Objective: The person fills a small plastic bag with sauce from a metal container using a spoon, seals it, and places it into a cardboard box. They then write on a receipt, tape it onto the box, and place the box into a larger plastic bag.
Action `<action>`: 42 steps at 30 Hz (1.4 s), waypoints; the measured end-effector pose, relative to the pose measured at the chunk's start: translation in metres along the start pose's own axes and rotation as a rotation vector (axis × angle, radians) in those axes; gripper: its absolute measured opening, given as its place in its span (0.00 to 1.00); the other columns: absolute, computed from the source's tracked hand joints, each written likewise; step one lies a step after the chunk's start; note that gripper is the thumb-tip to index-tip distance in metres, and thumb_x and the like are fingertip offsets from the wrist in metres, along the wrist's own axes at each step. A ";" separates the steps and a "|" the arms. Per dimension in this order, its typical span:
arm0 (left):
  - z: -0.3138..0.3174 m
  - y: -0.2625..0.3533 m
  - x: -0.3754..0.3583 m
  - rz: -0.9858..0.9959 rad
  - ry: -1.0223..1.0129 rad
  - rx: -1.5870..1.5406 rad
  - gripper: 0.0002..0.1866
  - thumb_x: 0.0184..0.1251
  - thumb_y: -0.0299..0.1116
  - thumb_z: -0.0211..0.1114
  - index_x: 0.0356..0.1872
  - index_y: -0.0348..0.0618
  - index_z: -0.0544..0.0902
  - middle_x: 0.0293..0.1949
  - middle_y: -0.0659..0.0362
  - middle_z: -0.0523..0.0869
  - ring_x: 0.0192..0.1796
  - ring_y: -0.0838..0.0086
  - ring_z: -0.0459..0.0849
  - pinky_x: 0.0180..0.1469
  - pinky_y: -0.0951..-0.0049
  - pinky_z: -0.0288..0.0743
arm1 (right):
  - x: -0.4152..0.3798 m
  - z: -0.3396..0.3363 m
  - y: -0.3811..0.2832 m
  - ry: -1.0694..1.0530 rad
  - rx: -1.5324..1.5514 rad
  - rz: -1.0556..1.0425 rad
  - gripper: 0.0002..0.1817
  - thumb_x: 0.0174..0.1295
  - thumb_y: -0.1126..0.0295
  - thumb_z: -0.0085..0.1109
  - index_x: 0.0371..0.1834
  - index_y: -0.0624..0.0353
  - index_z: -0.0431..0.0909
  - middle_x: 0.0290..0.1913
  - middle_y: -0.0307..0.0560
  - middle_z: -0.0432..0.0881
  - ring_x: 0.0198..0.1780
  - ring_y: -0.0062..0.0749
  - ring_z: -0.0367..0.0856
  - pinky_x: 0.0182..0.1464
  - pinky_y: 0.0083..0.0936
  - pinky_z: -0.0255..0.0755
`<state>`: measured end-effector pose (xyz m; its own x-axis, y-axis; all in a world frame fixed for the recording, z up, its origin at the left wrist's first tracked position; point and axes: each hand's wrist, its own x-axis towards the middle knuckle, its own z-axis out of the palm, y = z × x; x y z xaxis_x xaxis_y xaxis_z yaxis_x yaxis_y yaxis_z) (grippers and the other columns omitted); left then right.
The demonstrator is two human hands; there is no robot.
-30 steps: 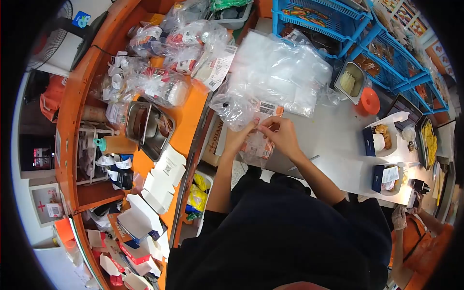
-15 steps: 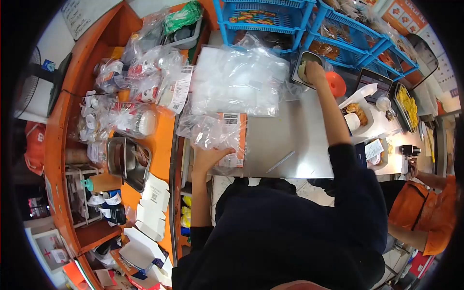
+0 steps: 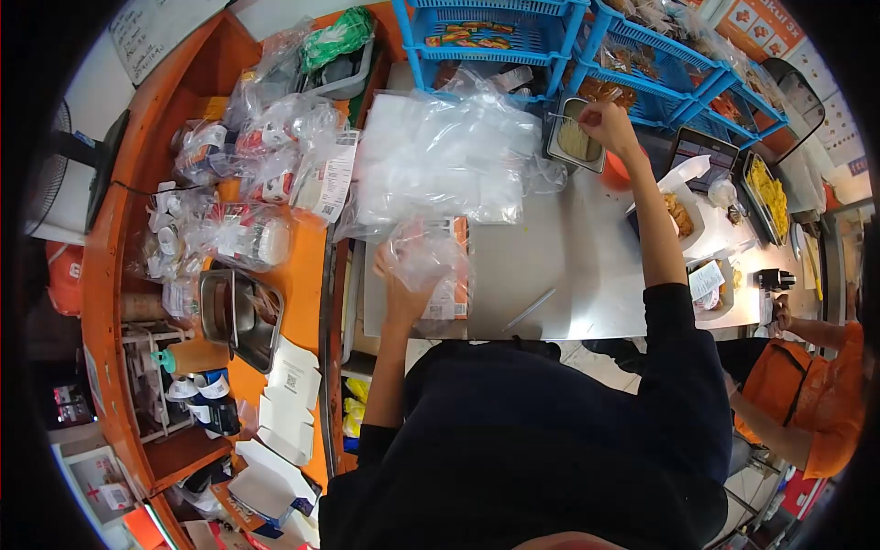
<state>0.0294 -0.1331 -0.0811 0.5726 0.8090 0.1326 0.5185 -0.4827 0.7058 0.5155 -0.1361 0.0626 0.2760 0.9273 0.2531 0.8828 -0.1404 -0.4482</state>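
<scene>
Fingers of the right hand (image 3: 607,122) are pinched narrow on a thin little stick, lifted just over the small metal tray (image 3: 576,142) of pale sticks by the blue baskets (image 3: 513,37). Fingers of the left hand (image 3: 403,291) are curled around a crinkly clear bag (image 3: 429,258), holding it up over the orange packet (image 3: 451,275) on the steel counter (image 3: 550,266). To do this well, I think the pinch should stay small and firm, so only one stick comes up and the others stay in the tray. The bag hand should keep the bag's mouth up and not squash it. A big heap of clear bags (image 3: 449,156) lies between both hands, so the right arm should stay high over it. A person in an orange sleeve (image 3: 807,403) works at the far right, well apart.
</scene>
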 end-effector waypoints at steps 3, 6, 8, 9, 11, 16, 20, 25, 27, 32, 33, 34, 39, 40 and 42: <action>-0.002 -0.006 0.000 -0.160 -0.167 -0.082 0.30 0.51 0.45 0.73 0.54 0.42 0.77 0.57 0.50 0.66 0.59 0.51 0.60 0.64 0.46 0.49 | -0.013 0.003 -0.013 -0.001 0.194 0.043 0.05 0.50 0.73 0.65 0.32 0.57 0.86 0.30 0.43 0.85 0.33 0.26 0.83 0.35 0.24 0.73; -0.003 -0.006 -0.009 -0.216 -0.203 -0.416 0.33 0.48 0.48 0.75 0.54 0.42 0.77 0.56 0.50 0.68 0.60 0.50 0.59 0.64 0.43 0.48 | -0.034 0.012 -0.037 -0.074 0.409 -0.003 0.06 0.50 0.73 0.67 0.32 0.58 0.86 0.29 0.38 0.85 0.31 0.18 0.79 0.34 0.18 0.70; -0.005 -0.003 -0.012 -0.221 -0.175 -0.719 0.35 0.47 0.50 0.75 0.55 0.42 0.77 0.54 0.50 0.71 0.61 0.49 0.59 0.64 0.41 0.46 | -0.054 0.018 -0.061 -0.176 0.650 -0.028 0.07 0.51 0.75 0.66 0.33 0.59 0.87 0.29 0.36 0.84 0.29 0.16 0.77 0.33 0.17 0.68; -0.005 -0.003 -0.006 -0.090 -0.092 -0.342 0.34 0.48 0.49 0.75 0.56 0.42 0.77 0.52 0.50 0.74 0.61 0.50 0.62 0.64 0.44 0.50 | -0.064 0.018 -0.073 -0.251 0.633 0.025 0.08 0.51 0.76 0.65 0.35 0.57 0.88 0.29 0.37 0.84 0.30 0.18 0.77 0.35 0.18 0.69; -0.029 0.058 0.008 -0.018 0.034 0.258 0.32 0.50 0.45 0.74 0.56 0.42 0.77 0.49 0.50 0.78 0.59 0.53 0.69 0.62 0.53 0.59 | -0.083 0.018 -0.094 -0.338 0.645 -0.103 0.08 0.51 0.77 0.65 0.35 0.57 0.88 0.30 0.38 0.84 0.32 0.20 0.78 0.37 0.20 0.70; -0.032 0.081 0.033 0.320 0.153 0.215 0.27 0.53 0.40 0.74 0.53 0.38 0.79 0.47 0.47 0.81 0.49 0.59 0.80 0.51 0.66 0.72 | -0.131 0.044 -0.142 -0.567 0.742 -0.376 0.07 0.48 0.78 0.67 0.31 0.56 0.88 0.29 0.41 0.83 0.36 0.27 0.78 0.42 0.26 0.72; -0.030 0.104 0.023 -0.160 0.287 -0.420 0.21 0.57 0.36 0.74 0.47 0.35 0.81 0.46 0.51 0.83 0.49 0.64 0.81 0.52 0.64 0.72 | -0.166 0.091 -0.202 -0.423 0.868 -0.324 0.05 0.45 0.76 0.72 0.25 0.58 0.84 0.24 0.40 0.79 0.34 0.31 0.77 0.41 0.28 0.72; -0.030 0.105 0.017 -0.282 0.288 -0.516 0.23 0.56 0.35 0.75 0.49 0.32 0.79 0.47 0.52 0.84 0.49 0.64 0.81 0.52 0.65 0.72 | -0.178 0.150 -0.248 0.007 0.804 -0.049 0.13 0.40 0.75 0.74 0.16 0.58 0.75 0.20 0.38 0.73 0.30 0.33 0.72 0.35 0.29 0.66; -0.022 0.101 0.010 -0.306 0.446 -0.499 0.24 0.55 0.34 0.75 0.50 0.33 0.79 0.46 0.51 0.83 0.48 0.64 0.81 0.50 0.65 0.72 | -0.178 0.163 -0.252 0.212 0.781 -0.066 0.17 0.37 0.74 0.74 0.14 0.54 0.69 0.20 0.37 0.69 0.29 0.32 0.69 0.34 0.30 0.59; -0.019 0.111 -0.010 -0.074 0.499 0.357 0.20 0.57 0.31 0.73 0.48 0.34 0.80 0.44 0.54 0.83 0.45 0.67 0.80 0.49 0.68 0.72 | -0.179 0.170 -0.247 0.392 0.556 -0.242 0.17 0.36 0.75 0.74 0.16 0.52 0.69 0.21 0.36 0.66 0.29 0.31 0.65 0.34 0.30 0.53; -0.019 0.107 -0.011 -0.051 0.437 -0.027 0.17 0.60 0.31 0.71 0.47 0.35 0.80 0.42 0.57 0.83 0.45 0.71 0.79 0.48 0.71 0.71 | -0.181 0.171 -0.247 0.410 0.545 -0.257 0.17 0.36 0.74 0.74 0.16 0.50 0.69 0.21 0.35 0.66 0.30 0.30 0.65 0.35 0.30 0.51; -0.018 0.104 -0.016 -0.054 0.433 -0.021 0.17 0.60 0.31 0.71 0.47 0.35 0.80 0.42 0.57 0.83 0.45 0.71 0.79 0.48 0.71 0.71 | -0.183 0.172 -0.248 0.408 0.551 -0.252 0.17 0.36 0.74 0.74 0.16 0.50 0.69 0.21 0.35 0.66 0.30 0.30 0.65 0.35 0.30 0.51; -0.029 0.118 -0.015 -0.452 0.449 -0.825 0.16 0.58 0.28 0.72 0.46 0.36 0.81 0.42 0.58 0.83 0.44 0.74 0.79 0.47 0.73 0.72 | -0.186 0.161 -0.253 0.356 0.509 -0.164 0.14 0.39 0.71 0.74 0.19 0.49 0.73 0.25 0.32 0.71 0.33 0.30 0.69 0.38 0.30 0.55; -0.027 0.116 -0.015 -0.452 0.448 -0.823 0.16 0.58 0.28 0.72 0.46 0.36 0.81 0.42 0.58 0.83 0.44 0.74 0.79 0.47 0.73 0.72 | -0.187 0.156 -0.255 0.357 0.510 -0.163 0.14 0.39 0.71 0.74 0.19 0.49 0.73 0.25 0.32 0.71 0.33 0.30 0.69 0.38 0.30 0.55; -0.024 0.111 -0.012 -0.359 0.522 -0.813 0.17 0.56 0.27 0.74 0.47 0.37 0.81 0.41 0.59 0.83 0.41 0.75 0.80 0.44 0.76 0.73 | -0.188 0.146 -0.256 0.211 0.484 -0.147 0.09 0.45 0.72 0.70 0.24 0.51 0.76 0.25 0.34 0.72 0.33 0.32 0.70 0.41 0.31 0.57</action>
<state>0.0653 -0.1883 0.0123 0.0208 0.9993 -0.0305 -0.0926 0.0323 0.9952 0.1819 -0.2242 0.0048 0.2771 0.8286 0.4864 0.6560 0.2067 -0.7259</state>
